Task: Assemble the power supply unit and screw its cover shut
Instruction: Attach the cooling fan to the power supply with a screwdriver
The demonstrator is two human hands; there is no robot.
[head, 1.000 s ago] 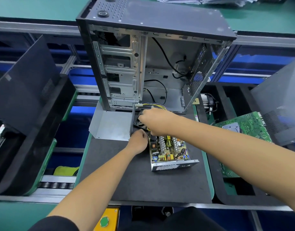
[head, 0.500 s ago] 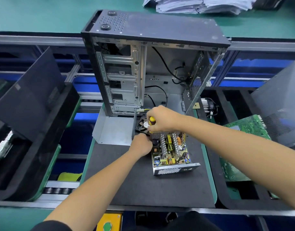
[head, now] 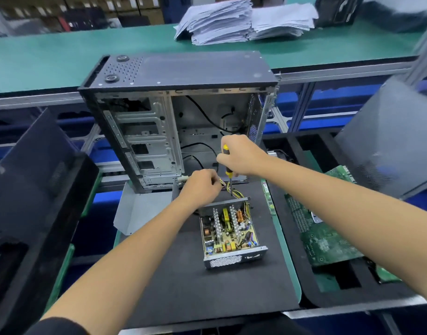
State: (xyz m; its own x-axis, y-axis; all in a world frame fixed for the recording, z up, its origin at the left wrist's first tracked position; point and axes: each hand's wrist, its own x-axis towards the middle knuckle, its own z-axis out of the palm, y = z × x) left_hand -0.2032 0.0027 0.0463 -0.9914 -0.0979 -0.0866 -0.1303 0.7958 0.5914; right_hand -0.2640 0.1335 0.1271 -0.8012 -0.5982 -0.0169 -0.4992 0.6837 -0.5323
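Observation:
The open power supply unit (head: 229, 234) lies on the black mat (head: 198, 286), its yellow circuit board and heat sinks exposed. A grey metal cover (head: 141, 209) rests to its left. My right hand (head: 241, 155) grips a yellow and black screwdriver (head: 228, 165) upright, tip pointing down at the unit's far wall. My left hand (head: 200, 187) is closed on something at the unit's far left corner, beside the yellow cable bundle (head: 238, 194); what it holds is hidden.
An open computer case (head: 183, 117) stands right behind the unit. A green motherboard (head: 328, 233) lies in a black foam tray on the right. Dark side panels lean at far left (head: 33, 180) and far right (head: 389, 141). Paper stacks (head: 244, 22) sit on the far green bench.
My right hand has lifted and stood the screwdriver upright above the unit's far wall. My left hand moved from the unit's left side up to its far corner. The view tilted upward.

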